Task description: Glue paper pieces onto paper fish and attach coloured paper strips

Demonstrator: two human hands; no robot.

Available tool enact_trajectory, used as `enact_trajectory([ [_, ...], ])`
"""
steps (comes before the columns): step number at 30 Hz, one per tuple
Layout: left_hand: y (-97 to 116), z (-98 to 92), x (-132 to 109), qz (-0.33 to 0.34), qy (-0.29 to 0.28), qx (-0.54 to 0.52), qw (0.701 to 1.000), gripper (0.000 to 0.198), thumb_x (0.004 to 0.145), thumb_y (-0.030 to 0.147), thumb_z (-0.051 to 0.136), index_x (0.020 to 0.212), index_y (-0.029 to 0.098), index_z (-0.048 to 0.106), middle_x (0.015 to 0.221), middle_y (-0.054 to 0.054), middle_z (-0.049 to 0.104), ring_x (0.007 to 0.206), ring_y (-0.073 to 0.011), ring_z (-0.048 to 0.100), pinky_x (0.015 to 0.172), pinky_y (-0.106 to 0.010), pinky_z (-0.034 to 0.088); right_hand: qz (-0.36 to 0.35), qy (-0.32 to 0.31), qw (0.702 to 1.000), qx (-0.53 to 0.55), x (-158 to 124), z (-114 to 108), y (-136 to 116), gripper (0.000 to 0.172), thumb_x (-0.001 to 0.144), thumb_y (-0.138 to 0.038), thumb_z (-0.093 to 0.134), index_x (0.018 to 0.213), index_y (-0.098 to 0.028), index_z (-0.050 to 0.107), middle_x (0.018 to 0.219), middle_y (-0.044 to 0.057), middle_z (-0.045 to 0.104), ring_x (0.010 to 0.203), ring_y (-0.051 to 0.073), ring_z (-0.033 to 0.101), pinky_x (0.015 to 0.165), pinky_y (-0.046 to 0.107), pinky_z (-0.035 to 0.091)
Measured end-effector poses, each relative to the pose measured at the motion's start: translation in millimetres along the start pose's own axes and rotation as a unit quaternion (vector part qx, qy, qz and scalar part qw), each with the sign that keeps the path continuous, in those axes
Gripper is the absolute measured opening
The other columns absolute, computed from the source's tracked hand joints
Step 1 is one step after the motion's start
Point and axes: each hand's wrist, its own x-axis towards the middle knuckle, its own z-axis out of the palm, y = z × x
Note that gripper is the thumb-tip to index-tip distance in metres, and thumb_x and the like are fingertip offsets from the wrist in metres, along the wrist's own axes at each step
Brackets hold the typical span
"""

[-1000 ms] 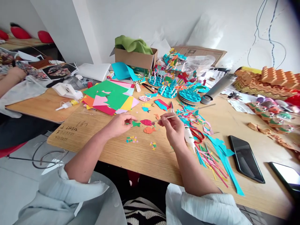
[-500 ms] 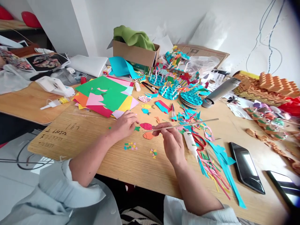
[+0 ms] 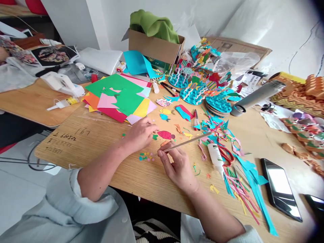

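My left hand (image 3: 140, 134) rests on the wooden table (image 3: 106, 145), fingers pinched on a small green paper piece (image 3: 155, 137) beside a red paper fish (image 3: 165, 135). My right hand (image 3: 176, 164) grips a thin wooden stick (image 3: 188, 141). The stick's near tip points down at a cluster of tiny coloured paper dots (image 3: 145, 156). An orange paper fish (image 3: 165, 143) lies partly hidden behind my right fingers.
Stacked coloured paper sheets (image 3: 118, 101) lie at the left, a glue bottle (image 3: 215, 156) and red scissors (image 3: 227, 153) among paper strips at the right. Teal paper discs (image 3: 218, 103), a cardboard box (image 3: 154, 47), a metal tube (image 3: 257, 98) and a phone (image 3: 279, 189) are further off.
My right hand has moved left and down, bringing the stick's tip from the red fish to the paper dots. The left hand stayed near the green piece. The camera tilted down.
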Motion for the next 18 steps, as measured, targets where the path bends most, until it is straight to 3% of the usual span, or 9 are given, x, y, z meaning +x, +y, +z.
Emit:
enact_trajectory([
  [8,1.2,-1.0,-0.3,-0.019,-0.029,-0.009,0.999,0.044,0.078,-0.001,0.045,0.108,0.020,0.068,0.097,-0.006,0.061,0.101,-0.0201,0.061,0.092,-0.035,0.051,-0.010,-0.005,1.000,-0.028,1.0,-0.9,2.6,0.017,0.093,-0.014,0.051,0.079,-0.024,0.050,0.070,0.000,0.057,0.065,0.016,0.055,0.063,0.029,0.045],
  [18,-1.0,2.2,-0.1,-0.022,-0.039,0.001,0.999,0.044,0.079,-0.001,0.044,0.109,0.021,0.068,0.096,-0.007,0.063,0.102,-0.0205,0.060,0.091,-0.034,0.051,-0.011,-0.004,1.000,-0.015,-0.8,5.7,7.1,0.013,0.094,-0.013,0.051,0.087,-0.023,0.056,0.080,0.003,0.065,0.075,0.017,0.059,0.070,0.031,0.049],
])
